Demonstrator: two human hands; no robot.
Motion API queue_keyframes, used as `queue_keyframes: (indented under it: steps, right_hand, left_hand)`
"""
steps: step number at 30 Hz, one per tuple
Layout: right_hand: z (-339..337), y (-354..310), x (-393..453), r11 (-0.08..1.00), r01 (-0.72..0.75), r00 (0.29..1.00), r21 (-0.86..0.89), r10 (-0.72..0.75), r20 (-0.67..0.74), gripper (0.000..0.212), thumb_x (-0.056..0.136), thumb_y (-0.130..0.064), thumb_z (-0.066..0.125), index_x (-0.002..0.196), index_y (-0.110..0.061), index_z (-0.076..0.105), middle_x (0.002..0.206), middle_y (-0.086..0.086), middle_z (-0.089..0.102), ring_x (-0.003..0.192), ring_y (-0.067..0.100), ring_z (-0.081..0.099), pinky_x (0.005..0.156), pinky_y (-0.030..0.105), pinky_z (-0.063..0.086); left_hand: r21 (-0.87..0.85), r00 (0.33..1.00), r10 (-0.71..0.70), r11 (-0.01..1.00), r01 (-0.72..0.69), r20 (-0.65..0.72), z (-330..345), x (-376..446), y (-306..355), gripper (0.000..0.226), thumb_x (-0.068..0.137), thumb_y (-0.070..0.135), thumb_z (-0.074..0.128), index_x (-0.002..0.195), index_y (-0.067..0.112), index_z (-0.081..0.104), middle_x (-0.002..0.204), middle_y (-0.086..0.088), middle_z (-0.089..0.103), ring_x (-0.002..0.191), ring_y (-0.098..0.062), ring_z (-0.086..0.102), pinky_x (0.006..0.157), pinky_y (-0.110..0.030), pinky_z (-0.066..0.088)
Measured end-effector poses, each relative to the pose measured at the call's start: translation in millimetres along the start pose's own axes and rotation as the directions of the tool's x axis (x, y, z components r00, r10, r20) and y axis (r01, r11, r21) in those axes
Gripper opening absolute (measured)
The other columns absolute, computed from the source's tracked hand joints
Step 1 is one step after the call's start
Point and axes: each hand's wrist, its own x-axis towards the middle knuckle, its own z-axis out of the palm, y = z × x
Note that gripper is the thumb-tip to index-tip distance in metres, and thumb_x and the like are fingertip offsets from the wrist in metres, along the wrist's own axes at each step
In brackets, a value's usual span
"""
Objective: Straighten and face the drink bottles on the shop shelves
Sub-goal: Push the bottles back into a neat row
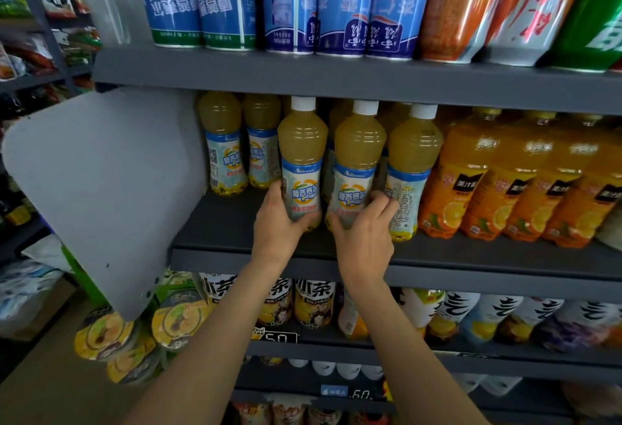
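Note:
On the middle grey shelf (235,222) stand several yellow juice bottles with white caps and pale blue labels. My left hand (281,222) grips the lower part of one front bottle (302,155), its label facing me. My right hand (365,232) grips the base of the bottle beside it (358,158), whose label also faces out. A third front bottle (412,168) stands just right of my right hand, its label turned sideways. Two more of these bottles (223,145) stand further back at the left.
Orange juice bottles (505,182) fill the shelf to the right. Blue and orange cans (323,4) line the shelf above. A grey end panel (107,189) closes the left side. Tea bottles (313,303) stand on the shelf below, and cup snacks (175,323) hang at lower left.

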Motion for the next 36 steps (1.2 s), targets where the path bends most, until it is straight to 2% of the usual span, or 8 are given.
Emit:
queue_keyframes:
  steps: [7,13,17,23,26,28,31,36]
  right_hand:
    - [-4.5,7.8,1.0,0.998,0.005,0.995,-0.062,0.001,0.103,0.063,0.085,-0.045,0.061,0.128,-0.007,0.037,0.124,0.008,0.04,0.104,0.026,0.058,0.068,0.033,0.047]
    - [-35.7,23.8,19.5,0.98,-0.07,0.975,0.186,0.107,-0.193,0.058,0.083,-0.035,0.068,0.125,-0.005,0.043,0.121,0.012,0.046,0.096,0.028,0.057,0.062,0.03,0.039]
    - [-38.3,37.4,36.9,0.986,-0.15,0.989,0.069,0.151,-0.005,0.07,0.08,-0.04,0.07,0.133,-0.007,0.038,0.128,0.01,0.048,0.113,0.03,0.052,0.078,0.041,0.044]
    - [-53.6,46.6,60.1,0.989,-0.079,0.979,0.123,0.054,0.199,0.055,0.075,-0.031,0.076,0.113,-0.005,0.047,0.111,0.006,0.058,0.099,0.021,0.058,0.073,0.033,0.051]
    - [-73.2,53.4,73.0,0.918,-0.21,0.844,0.336,-0.003,0.536,0.044,0.076,-0.016,0.075,0.111,-0.019,0.049,0.095,-0.01,0.058,0.078,0.002,0.055,0.052,0.01,0.043]
    - [-77.5,56.3,72.4,0.87,-0.312,0.785,0.382,0.009,0.62,0.047,0.077,-0.013,0.074,0.114,-0.023,0.046,0.096,-0.01,0.058,0.08,0.001,0.055,0.051,0.011,0.047]
    - [-67.5,55.5,60.4,0.952,-0.138,0.913,0.275,0.016,0.407,0.063,0.07,-0.024,0.08,0.122,-0.014,0.045,0.119,0.007,0.053,0.11,0.021,0.051,0.088,0.036,0.05]
    - [-57.9,56.5,49.8,0.98,-0.011,0.984,0.2,-0.025,0.175,0.057,0.069,-0.029,0.082,0.109,-0.006,0.049,0.11,0.011,0.059,0.103,0.026,0.056,0.078,0.037,0.05]
  left_hand:
    - [0.019,1.0,0.006,1.0,-0.006,-0.004,6.0,1.0,0.4,0.068,0.073,0.019,0.078,0.131,0.01,0.041,0.126,-0.006,0.056,0.117,-0.019,0.052,0.088,-0.025,0.04]
    - [0.005,1.0,0.016,1.0,-0.016,0.017,7.6,-1.4,-0.6,0.07,0.077,0.019,0.075,0.135,0.008,0.037,0.13,-0.008,0.051,0.122,-0.02,0.048,0.099,-0.032,0.043]
    - [0.029,1.0,-0.007,1.0,0.007,0.006,10.7,-1.5,2.6,0.069,0.078,0.019,0.074,0.135,0.008,0.036,0.131,-0.007,0.049,0.124,-0.021,0.046,0.101,-0.041,0.042]
    - [0.05,1.0,-0.018,0.999,0.018,0.004,11.9,-1.1,3.9,0.069,0.08,0.019,0.072,0.137,0.007,0.035,0.132,-0.009,0.048,0.125,-0.023,0.044,0.102,-0.042,0.041]
    - [0.037,0.999,-0.032,0.999,0.032,0.012,12.0,-1.2,5.2,0.07,0.081,0.017,0.071,0.138,0.006,0.033,0.133,-0.01,0.047,0.126,-0.023,0.043,0.103,-0.043,0.04]
    - [0.029,0.999,-0.039,0.999,0.039,0.01,12.6,-2.5,6.2,0.07,0.081,0.017,0.071,0.138,0.007,0.032,0.134,-0.01,0.046,0.127,-0.024,0.043,0.104,-0.043,0.039]
    - [0.016,0.999,-0.044,0.999,0.044,0.01,13.3,-3.7,8.8,0.07,0.081,0.015,0.071,0.139,0.007,0.032,0.135,-0.01,0.046,0.127,-0.024,0.043,0.104,-0.042,0.038]
    - [0.007,0.999,-0.047,0.999,0.047,0.023,12.3,-2.4,10.2,0.066,0.081,0.012,0.071,0.136,0.007,0.035,0.132,-0.011,0.048,0.126,-0.024,0.044,0.104,-0.04,0.039]
